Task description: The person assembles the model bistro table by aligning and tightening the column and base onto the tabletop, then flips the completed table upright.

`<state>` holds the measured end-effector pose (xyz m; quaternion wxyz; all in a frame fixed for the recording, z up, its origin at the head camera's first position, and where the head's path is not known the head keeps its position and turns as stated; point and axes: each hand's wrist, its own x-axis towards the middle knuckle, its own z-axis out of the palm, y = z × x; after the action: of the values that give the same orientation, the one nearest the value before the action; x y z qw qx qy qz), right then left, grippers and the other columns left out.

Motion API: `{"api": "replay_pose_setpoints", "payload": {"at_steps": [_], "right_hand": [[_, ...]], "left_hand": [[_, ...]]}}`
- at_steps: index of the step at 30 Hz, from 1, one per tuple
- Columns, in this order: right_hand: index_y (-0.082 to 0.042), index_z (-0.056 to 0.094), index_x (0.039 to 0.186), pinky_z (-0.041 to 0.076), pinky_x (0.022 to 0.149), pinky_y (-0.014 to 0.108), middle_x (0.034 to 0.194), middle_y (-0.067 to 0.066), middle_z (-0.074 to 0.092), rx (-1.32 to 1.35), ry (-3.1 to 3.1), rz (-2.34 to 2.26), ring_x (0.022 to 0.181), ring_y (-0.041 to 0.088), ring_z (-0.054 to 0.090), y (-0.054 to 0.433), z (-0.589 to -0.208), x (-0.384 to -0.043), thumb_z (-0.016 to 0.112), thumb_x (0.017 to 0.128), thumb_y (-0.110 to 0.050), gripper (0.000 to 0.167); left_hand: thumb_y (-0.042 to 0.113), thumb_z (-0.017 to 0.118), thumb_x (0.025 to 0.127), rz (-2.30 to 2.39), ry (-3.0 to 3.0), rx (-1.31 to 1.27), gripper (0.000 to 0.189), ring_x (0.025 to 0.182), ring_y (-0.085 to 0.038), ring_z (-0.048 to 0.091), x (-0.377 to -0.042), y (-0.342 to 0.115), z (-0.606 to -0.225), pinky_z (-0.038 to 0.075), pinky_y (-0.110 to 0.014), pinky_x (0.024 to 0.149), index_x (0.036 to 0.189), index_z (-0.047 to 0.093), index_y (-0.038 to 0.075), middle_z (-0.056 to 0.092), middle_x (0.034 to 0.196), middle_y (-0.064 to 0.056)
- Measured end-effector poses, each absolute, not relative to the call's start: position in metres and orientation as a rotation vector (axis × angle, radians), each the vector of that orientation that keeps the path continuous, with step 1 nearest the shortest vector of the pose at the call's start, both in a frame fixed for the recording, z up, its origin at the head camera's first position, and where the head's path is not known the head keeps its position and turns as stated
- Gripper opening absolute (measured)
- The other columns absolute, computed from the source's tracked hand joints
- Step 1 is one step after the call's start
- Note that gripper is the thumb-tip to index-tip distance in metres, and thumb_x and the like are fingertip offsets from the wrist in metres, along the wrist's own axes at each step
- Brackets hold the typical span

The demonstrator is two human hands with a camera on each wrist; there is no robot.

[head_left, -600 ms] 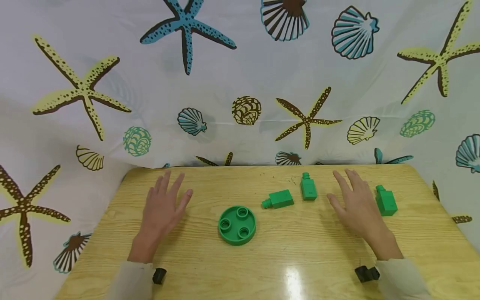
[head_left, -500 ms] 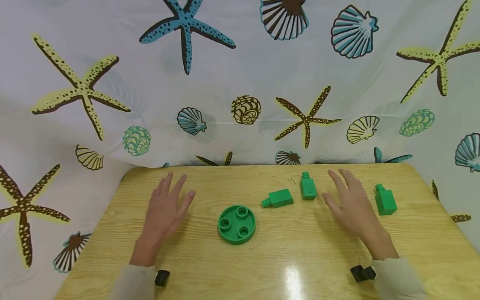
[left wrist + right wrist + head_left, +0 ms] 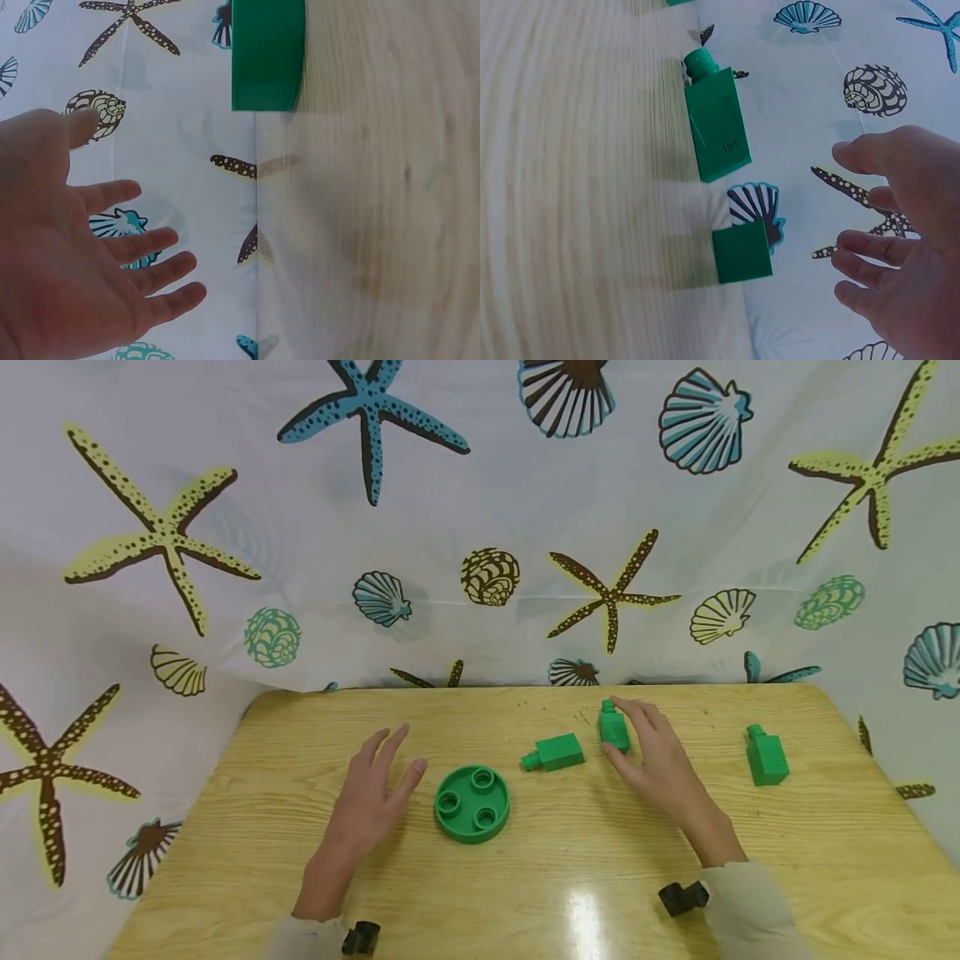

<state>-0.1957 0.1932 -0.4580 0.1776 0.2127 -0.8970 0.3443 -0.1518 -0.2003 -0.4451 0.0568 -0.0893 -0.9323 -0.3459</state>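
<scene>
My left hand (image 3: 367,810) hovers beside a round green base (image 3: 467,795) with three threaded sockets, its fingers spread and holding nothing. In the left wrist view, the side wall of that base (image 3: 268,56) shows above the open palm. Over a green rectangular block with a threaded neck (image 3: 614,733), my right hand (image 3: 660,772) has thumb and fingers parted, overlapping it in the head view. The right wrist view shows a gap between those fingers and the block's square end (image 3: 741,251). A second such block (image 3: 558,753) lies just left, neck pointing left.
A third green necked block (image 3: 767,758) lies to the right of the right hand. Behind the wooden table (image 3: 540,893) hangs a white cloth (image 3: 435,527) printed with starfish and shells. A small black device (image 3: 678,899) is at the right wrist.
Both hands have moved inward: the left hand rightward toward the round base, the right hand leftward to the middle block. The base and blocks have stayed in place.
</scene>
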Motion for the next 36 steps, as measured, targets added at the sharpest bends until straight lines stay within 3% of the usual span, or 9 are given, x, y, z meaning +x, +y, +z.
{"api": "replay_pose_setpoints", "payload": {"at_steps": [9, 14, 18, 25, 36], "right_hand": [[-0.003, 0.052, 0.146, 0.045, 0.108, 0.059, 0.142, 0.016, 0.055, 0.678, -2.527, 1.12, 0.135, 0.037, 0.049, 0.169, -0.469, -0.205, 0.075, 0.095, -0.011, 0.056], [-0.004, 0.051, 0.147, 0.043, 0.111, 0.058, 0.145, 0.016, 0.053, 0.732, -2.627, 1.117, 0.139, 0.037, 0.046, 0.157, -0.474, -0.207, 0.077, 0.094, -0.012, 0.059], [-0.003, 0.052, 0.147, 0.045, 0.109, 0.056, 0.145, 0.017, 0.053, 0.77, -2.707, 1.08, 0.138, 0.038, 0.047, 0.149, -0.475, -0.208, 0.077, 0.093, -0.009, 0.059], [0.005, 0.057, 0.138, 0.054, 0.1, 0.048, 0.131, 0.019, 0.057, 0.825, -2.745, 0.978, 0.124, 0.037, 0.058, 0.14, -0.476, -0.21, 0.067, 0.092, 0.01, 0.048], [0.001, 0.065, 0.13, 0.057, 0.093, 0.044, 0.118, 0.013, 0.057, 0.775, -2.792, 0.977, 0.107, 0.028, 0.061, 0.136, -0.475, -0.201, 0.076, 0.091, -0.004, 0.04]], "left_hand": [[0.048, 0.061, 0.102, -1.329, -2.869, -0.353, 0.069, 0.147, -0.045, 0.031, -0.15, -0.194, -0.461, 0.031, -0.068, 0.114, 0.158, 0.041, 0.012, 0.035, 0.16, -0.021], [0.044, 0.08, 0.089, -1.495, -2.922, -0.38, 0.088, 0.142, -0.043, 0.04, -0.15, -0.191, -0.468, 0.04, -0.062, 0.111, 0.16, 0.037, 0.013, 0.038, 0.159, -0.019], [0.035, 0.092, 0.079, -1.547, -2.937, -0.464, 0.103, 0.134, -0.041, 0.049, -0.152, -0.187, -0.471, 0.049, -0.057, 0.104, 0.16, 0.034, 0.006, 0.043, 0.153, -0.022], [0.013, 0.094, 0.075, -1.573, -2.907, -0.608, 0.102, 0.134, -0.043, 0.048, -0.153, -0.182, -0.472, 0.047, -0.056, 0.107, 0.156, 0.035, -0.006, 0.045, 0.146, -0.026], [0.017, 0.097, 0.071, -1.363, -2.93, -0.435, 0.096, 0.128, -0.036, 0.052, -0.155, -0.161, -0.477, 0.046, -0.056, 0.108, 0.15, 0.046, -0.001, 0.051, 0.139, -0.018]]}}
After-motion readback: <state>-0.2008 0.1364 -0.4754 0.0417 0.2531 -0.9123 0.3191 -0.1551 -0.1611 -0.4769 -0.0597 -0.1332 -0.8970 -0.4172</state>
